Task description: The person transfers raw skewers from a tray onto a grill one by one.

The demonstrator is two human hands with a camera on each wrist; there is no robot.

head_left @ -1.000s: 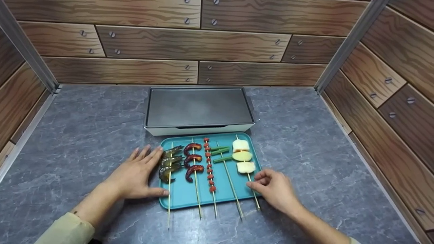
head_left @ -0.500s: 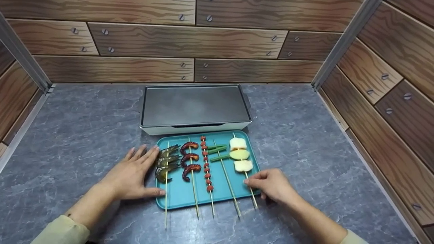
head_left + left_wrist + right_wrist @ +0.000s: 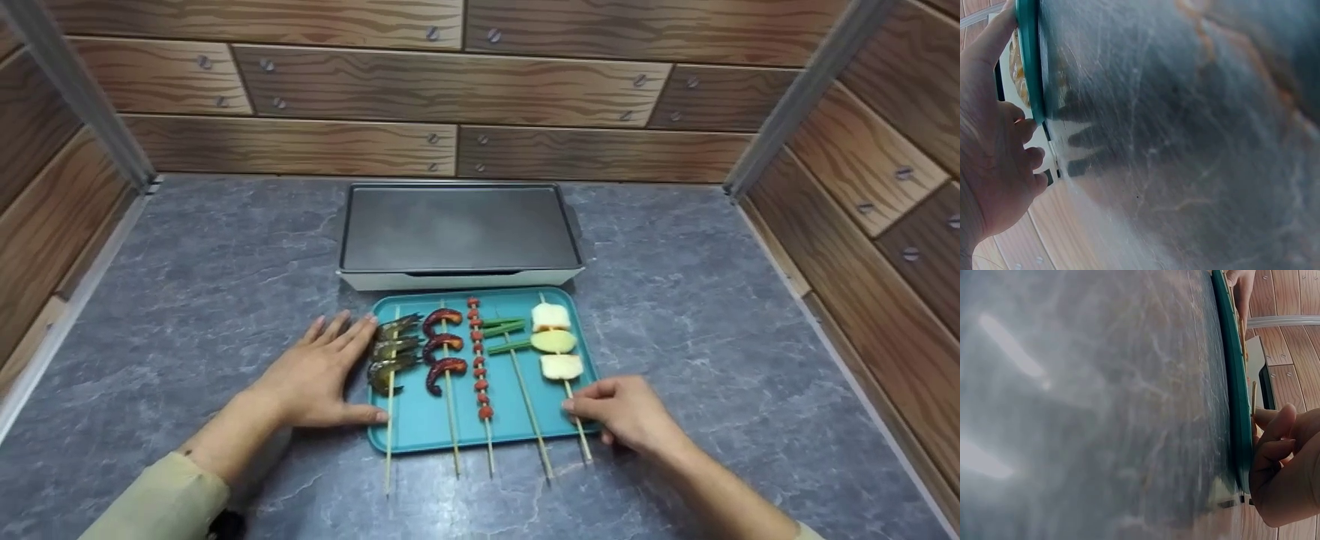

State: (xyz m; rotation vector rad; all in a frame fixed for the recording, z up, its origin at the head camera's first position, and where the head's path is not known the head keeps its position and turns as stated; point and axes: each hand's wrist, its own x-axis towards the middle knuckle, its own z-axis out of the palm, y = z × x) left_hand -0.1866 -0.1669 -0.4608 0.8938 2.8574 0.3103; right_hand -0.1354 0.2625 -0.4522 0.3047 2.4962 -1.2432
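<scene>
A teal tray bears several skewers side by side. My left hand lies spread along the tray's left edge, its thumb reaching over the rim to the stick of the shrimp skewer. At the right edge, my right hand has curled fingers and pinches the stick of a skewer with white chunks and a pale yellow slice. Between these lie a tentacle skewer, a skewer of small red pieces and one of green stalks. In the right wrist view, curled fingers are right at the tray's rim.
Directly behind the tray stands an electric griddle with a dark flat plate and a white body. Grey marbled tabletop surrounds them. Wood-patterned walls close off the back and sides. Stick ends stand out past the tray's front rim.
My right fingers have closed in over the stick of the white-chunk skewer, while my left hand stays at the tray's edge. The whole head view has shifted slightly.
</scene>
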